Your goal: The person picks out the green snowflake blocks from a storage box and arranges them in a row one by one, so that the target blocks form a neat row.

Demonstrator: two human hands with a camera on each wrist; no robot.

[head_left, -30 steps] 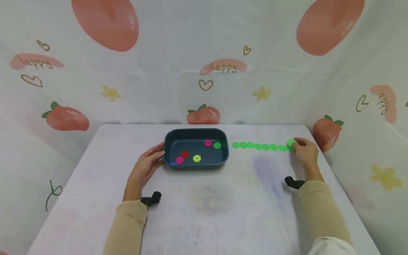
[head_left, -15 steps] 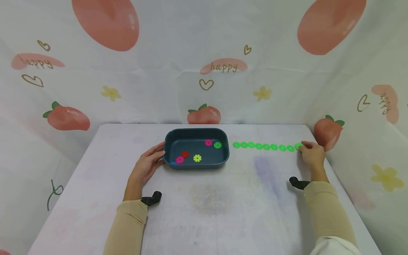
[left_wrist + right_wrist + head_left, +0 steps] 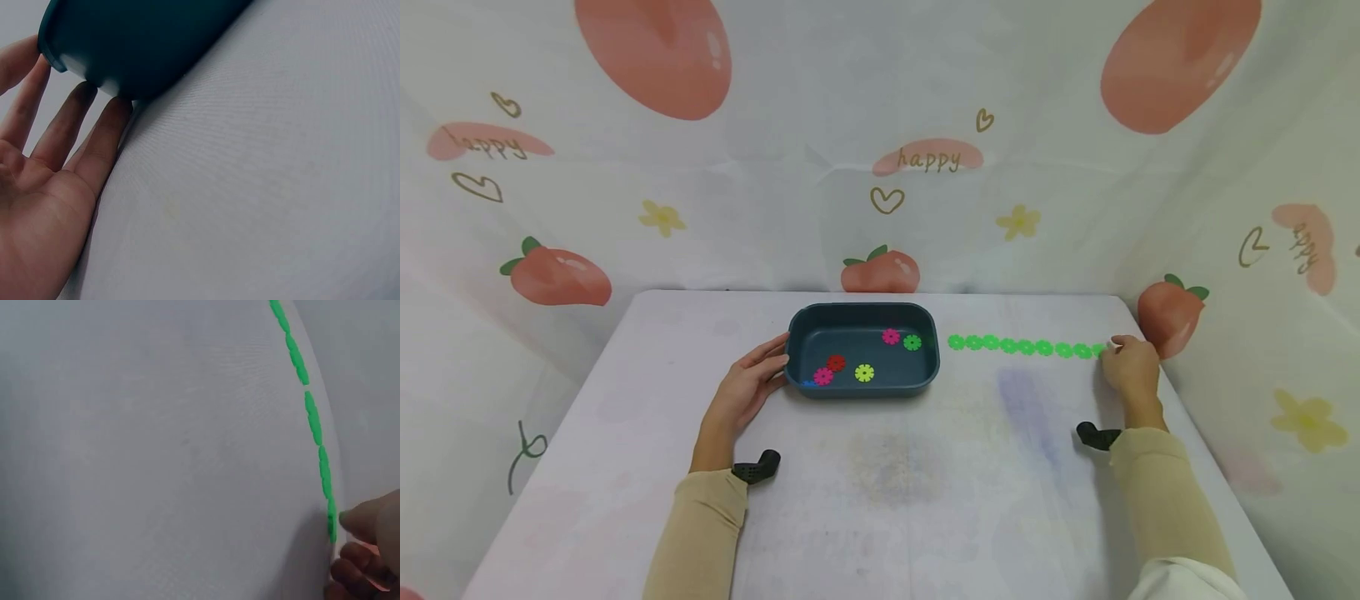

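In the head view my left hand [image 3: 747, 387] lies along the left end of a dark teal tub [image 3: 863, 393]. Its fingers are extended, tips against the outer wall and rim; the left wrist view shows these fingers [image 3: 109, 140] under the tub's edge. A row of bright green notched discs [image 3: 1027, 346] runs rightward from the tub. My right hand [image 3: 1133, 371] is at the row's right end, fingertips right at the last green disc [image 3: 1098, 351], partly hidden by them. I cannot tell whether it is pinched. In the right wrist view the row is edge-on beside the fingers.
Inside the tub lie loose notched discs: pink [image 3: 891, 337], green [image 3: 912, 342], red [image 3: 836, 363], yellow [image 3: 864, 372] and a bit of blue [image 3: 808, 383]. The white table [image 3: 880, 517] ends at a printed curtain [image 3: 820, 217] behind and at the right.
My right hand first moved right, bringing the last green disc beyond the row, then slightly back left and down with it to the row's end. The left hand and tub have stayed put.
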